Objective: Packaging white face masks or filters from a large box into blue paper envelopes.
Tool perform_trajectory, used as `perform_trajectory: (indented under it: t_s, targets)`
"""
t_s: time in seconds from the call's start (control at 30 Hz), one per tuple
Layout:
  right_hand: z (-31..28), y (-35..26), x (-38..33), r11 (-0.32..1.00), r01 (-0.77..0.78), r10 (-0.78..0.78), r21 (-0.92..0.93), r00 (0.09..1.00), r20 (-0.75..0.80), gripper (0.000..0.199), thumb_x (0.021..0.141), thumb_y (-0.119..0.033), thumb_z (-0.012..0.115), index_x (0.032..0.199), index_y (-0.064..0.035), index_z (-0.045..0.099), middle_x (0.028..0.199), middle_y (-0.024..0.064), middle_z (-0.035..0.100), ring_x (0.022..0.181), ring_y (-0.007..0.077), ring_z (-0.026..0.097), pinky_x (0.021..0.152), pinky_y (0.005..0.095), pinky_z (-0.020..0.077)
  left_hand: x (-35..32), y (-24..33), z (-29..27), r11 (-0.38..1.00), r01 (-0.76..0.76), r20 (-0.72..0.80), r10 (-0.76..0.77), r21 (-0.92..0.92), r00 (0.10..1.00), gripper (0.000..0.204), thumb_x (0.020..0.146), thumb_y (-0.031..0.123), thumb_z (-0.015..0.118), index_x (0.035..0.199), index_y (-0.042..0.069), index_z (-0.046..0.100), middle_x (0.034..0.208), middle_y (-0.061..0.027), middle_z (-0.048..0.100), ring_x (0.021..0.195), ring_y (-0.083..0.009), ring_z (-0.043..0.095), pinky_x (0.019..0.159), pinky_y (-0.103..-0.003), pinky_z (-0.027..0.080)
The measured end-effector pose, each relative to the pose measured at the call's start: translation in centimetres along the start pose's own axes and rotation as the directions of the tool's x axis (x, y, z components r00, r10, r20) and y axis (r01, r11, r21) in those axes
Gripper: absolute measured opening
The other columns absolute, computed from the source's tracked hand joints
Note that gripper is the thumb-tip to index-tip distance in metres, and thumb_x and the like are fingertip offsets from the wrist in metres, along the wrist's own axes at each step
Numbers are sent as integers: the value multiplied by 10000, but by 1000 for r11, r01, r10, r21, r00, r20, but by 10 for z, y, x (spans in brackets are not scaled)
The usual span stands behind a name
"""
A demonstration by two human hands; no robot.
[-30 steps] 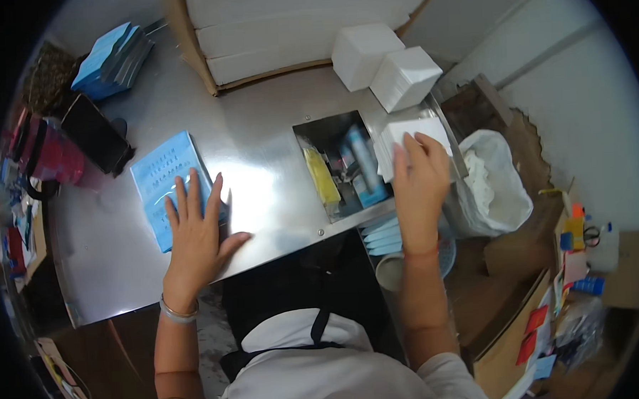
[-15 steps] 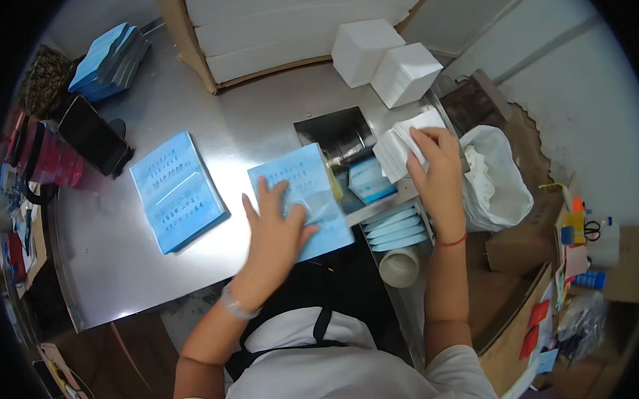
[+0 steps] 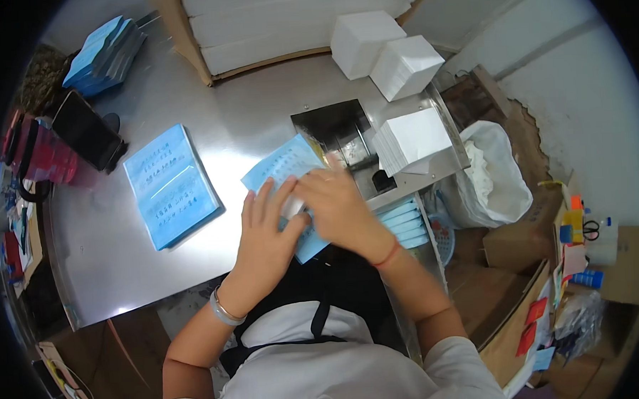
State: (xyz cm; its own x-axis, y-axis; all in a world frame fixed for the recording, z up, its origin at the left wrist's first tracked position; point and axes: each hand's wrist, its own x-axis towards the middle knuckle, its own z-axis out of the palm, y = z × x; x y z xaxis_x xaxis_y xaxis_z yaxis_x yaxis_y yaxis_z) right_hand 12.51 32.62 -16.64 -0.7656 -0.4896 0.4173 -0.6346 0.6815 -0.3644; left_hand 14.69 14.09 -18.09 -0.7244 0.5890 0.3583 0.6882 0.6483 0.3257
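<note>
From here the metal desk (image 3: pixel 108 266) shines, and a blue printed sheet (image 3: pixel 282 160) lies at its near edge, just left of a dark rectangular opening (image 3: pixel 330 120). The left hand (image 3: pixel 267 230) rests on it, fingers slightly apart; the right hand (image 3: pixel 345 212) bends over it, and whether its fingers grip I cannot tell. White papers (image 3: pixel 420 134) sit beyond the opening, near a white bag (image 3: pixel 508 184) below the pale wall (image 3: pixel 571 81).

Angling the bare left forearm (image 3: pixel 195 340) and bare right forearm (image 3: pixel 416 286) inward, holding the bare left hand (image 3: pixel 265 230) and bare right hand (image 3: pixel 343 211) close together over the near edge of the grey metal tabletop (image 3: pixel 97 245). Spreading the left fingers toward the far edge, bending the left thumb rightward. Curling the right fingers leftward beside them.
</note>
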Motion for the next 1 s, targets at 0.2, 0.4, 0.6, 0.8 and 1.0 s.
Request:
perform_trajectory:
  t_s: [0.2,0.4,0.6,0.8,1.0]
  targets:
    - [-61,37,-17,783,-458,225,-420,839,-496,224,823,-33,650,1032,44,661,1047,142,606,962,328,542,845,426,464,12,1,-15,981,195,191,-188,-21,964,428,755,213,775,1154,165,628,1482,-228,379,1356,-464,343,1059,-664,266]
    - [-73,47,-24,798,-536,398,-275,812,-427,248,830,-43,650,1066,30,675,1021,132,581,959,310,523,874,421,436,58,0,-1,983,-67,146,42,170,988,542,691,510,784,1035,123,624,1419,-253,452,1123,-346,488,884,-538,388]
    - [-105,64,-28,855,-384,258,-347,898,-357,321,756,-11,651,1074,23,679,1021,122,620,922,341,560,873,438,433,29,13,-28,964,264,338,-242,-20,909,435,733,373,766,1047,101,638,1346,-253,503,1007,-366,585,883,-468,457]
    - [-5,-57,-34,972,55,-71,-227,996,-61,221,818,-74,609,1025,-48,680,1013,155,655,987,297,645,980,475,471,25,-29,-13,1000,19,67,-17,-22,998,558,714,31,686,1257,112,585,1410,-234,430,871,-301,656,727,-371,556]
    - [17,24,0,961,-188,225,-201,957,183,89,831,-85,575,875,-61,648,835,172,652,832,303,669,760,399,554,38,33,-12,960,0,71,21,-281,997,671,734,8,747,1354,185,562,1493,-237,370,939,-337,666,792,-375,571]
